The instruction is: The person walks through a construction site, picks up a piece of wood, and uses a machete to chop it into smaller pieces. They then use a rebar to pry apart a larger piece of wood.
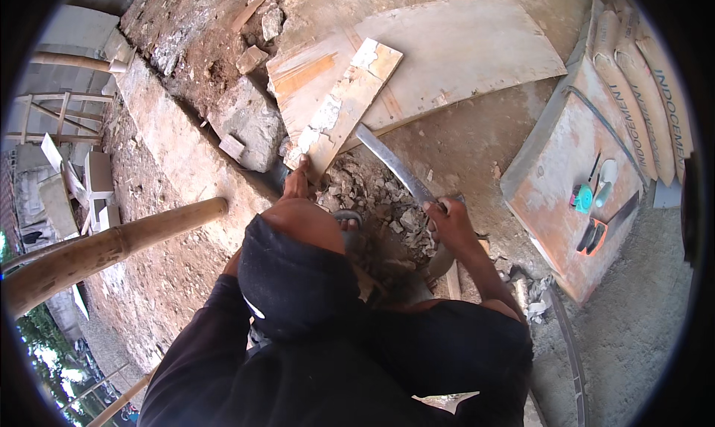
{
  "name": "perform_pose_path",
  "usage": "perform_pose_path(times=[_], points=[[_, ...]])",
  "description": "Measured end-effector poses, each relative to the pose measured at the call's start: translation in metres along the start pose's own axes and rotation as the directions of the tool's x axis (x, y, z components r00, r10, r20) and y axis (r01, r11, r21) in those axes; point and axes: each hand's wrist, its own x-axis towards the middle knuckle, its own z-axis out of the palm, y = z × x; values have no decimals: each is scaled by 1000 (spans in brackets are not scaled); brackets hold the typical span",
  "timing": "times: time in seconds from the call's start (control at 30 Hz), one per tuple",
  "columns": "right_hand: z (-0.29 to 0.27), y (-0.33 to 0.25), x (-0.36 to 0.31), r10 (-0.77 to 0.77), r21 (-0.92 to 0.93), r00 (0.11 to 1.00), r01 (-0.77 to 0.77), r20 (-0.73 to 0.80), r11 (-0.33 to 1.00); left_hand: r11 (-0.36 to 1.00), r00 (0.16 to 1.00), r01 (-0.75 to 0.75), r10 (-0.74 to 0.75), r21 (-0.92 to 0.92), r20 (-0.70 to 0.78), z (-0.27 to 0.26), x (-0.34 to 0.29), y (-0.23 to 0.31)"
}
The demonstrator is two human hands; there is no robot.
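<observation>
Pale tan wood, flaked with white residue, makes up the narrow rectangular board (350, 100) slanting away in front of you, overlapping a broad, pale plywood sheet (469, 47). Your left hand (296, 181) is at its near end, the grip pinching the board with a fingertip on the upper face. Your right hand (449, 224) has its grip closed around the lower part of a long grey metal blade (395, 166); the far tip is just beside the board's right edge, whether touching is unclear. Between your hands lies loose grey rubble (350, 186). Left of the board sits a rough grey concrete block (257, 125). Well to your right, a stained reddish-brown panel (547, 177) carries a round turquoise tape measure (583, 197), near brown paper sacks (633, 92).
</observation>
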Motion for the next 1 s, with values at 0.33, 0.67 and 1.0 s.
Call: perform_pose_path(times=[0.33, 0.67, 1.0], points=[[-10, -9, -9, 74, 115, 993, -63, -91, 991, 999, 992, 18, -13, 42, -124, 6, -13, 7], [78, 84, 53, -190, 131, 948, 229, -257, 965, 997, 998, 50, -48, -57, 43, 4, -28, 12], [108, 19, 28, 109, 556, 992, -123, 57, 822, 994, 998, 33, -27, -103, 54, 2, -20, -1]])
